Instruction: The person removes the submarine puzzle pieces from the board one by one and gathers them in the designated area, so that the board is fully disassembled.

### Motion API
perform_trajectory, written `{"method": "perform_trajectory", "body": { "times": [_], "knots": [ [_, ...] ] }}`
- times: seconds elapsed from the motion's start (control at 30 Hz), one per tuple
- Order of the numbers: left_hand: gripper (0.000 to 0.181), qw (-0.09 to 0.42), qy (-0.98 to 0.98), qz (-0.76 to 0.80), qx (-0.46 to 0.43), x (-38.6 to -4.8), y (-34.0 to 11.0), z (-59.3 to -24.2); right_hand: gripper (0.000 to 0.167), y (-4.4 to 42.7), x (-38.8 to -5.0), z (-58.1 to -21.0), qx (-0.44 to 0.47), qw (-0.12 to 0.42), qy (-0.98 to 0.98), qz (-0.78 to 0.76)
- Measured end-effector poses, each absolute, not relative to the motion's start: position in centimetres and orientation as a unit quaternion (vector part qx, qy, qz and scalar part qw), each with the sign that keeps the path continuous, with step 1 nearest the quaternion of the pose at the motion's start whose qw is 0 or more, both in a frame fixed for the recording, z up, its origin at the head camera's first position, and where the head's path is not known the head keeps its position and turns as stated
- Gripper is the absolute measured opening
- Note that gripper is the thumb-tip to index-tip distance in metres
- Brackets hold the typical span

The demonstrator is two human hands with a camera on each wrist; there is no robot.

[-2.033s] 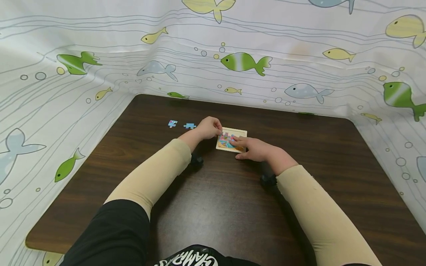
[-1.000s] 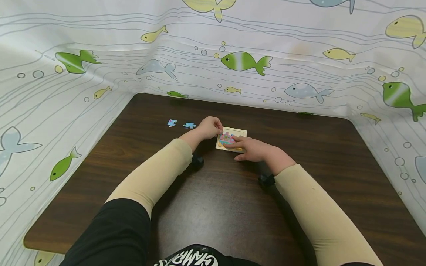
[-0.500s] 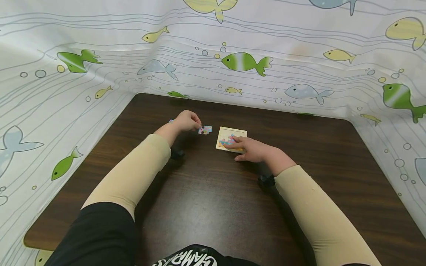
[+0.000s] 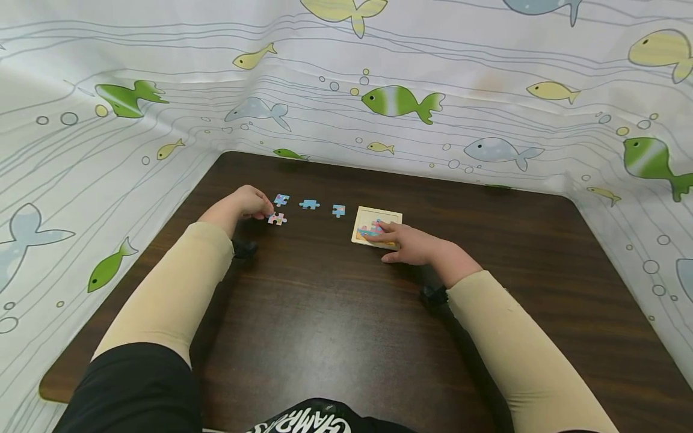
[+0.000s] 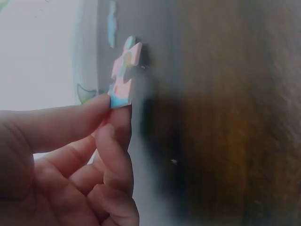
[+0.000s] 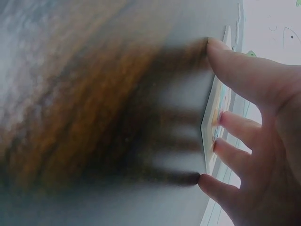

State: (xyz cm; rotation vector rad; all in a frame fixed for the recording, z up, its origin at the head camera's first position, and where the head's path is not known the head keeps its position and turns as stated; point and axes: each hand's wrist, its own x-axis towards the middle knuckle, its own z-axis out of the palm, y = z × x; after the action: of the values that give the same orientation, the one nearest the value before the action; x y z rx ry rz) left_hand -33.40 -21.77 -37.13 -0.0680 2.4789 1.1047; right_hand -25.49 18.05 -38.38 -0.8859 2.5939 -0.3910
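Pink-and-blue, a puzzle piece is pinched by the left grip. A tray is touched by the right grip, loosely spread.

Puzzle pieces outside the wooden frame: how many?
4. On the table, in a row: left piece, middle piece, right piece; fourth piece pinched by the left hand. That hand may hide others.

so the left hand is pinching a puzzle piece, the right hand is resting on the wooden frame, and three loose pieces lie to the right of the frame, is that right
Not quite: the three loose pieces lie to the left of the wooden frame, as the head view shows. The left hand is pinching a puzzle piece, and the right hand is resting on the frame.
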Motion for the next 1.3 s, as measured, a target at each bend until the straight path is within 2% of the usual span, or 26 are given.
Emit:
{"method": "perform_trajectory", "body": {
  "times": [0.2,0.4,0.5,0.8,0.97,1.2,1.3],
  "knots": [
    [0.013,0.201,0.892,0.403,-0.042,-33.3,-22.2,-37.4,0.062,18.0,-25.5,-38.4,-0.311,0.186,0.921,-0.14],
    [0.016,0.14,0.922,0.361,-0.024,-32.9,-20.8,-36.9,0.062,18.1,-25.5,-38.5,-0.306,0.188,0.923,-0.136],
    [0.016,0.128,0.925,0.358,0.014,-32.6,-19.0,-36.2,0.062,18.2,-25.5,-38.4,-0.306,0.19,0.923,-0.135],
    [0.011,0.183,0.898,0.376,0.139,-32.5,-10.5,-35.9,0.062,18.2,-25.6,-38.5,-0.329,0.182,0.915,-0.147],
    [0.013,0.195,0.894,0.368,0.164,-32.8,-6.6,-36.8,0.063,18.1,-25.7,-38.6,-0.328,0.184,0.915,-0.146],
    [0.016,0.187,0.909,0.322,0.188,-33.3,-2.2,-37.3,0.063,18.4,-25.6,-38.4,-0.339,0.183,0.91,-0.156],
    [0.022,0.211,0.908,0.307,0.194,-33.4,-0.9,-37.6,0.063,18.4,-25.6,-38.5,-0.348,0.179,0.906,-0.159]
  ]
}}
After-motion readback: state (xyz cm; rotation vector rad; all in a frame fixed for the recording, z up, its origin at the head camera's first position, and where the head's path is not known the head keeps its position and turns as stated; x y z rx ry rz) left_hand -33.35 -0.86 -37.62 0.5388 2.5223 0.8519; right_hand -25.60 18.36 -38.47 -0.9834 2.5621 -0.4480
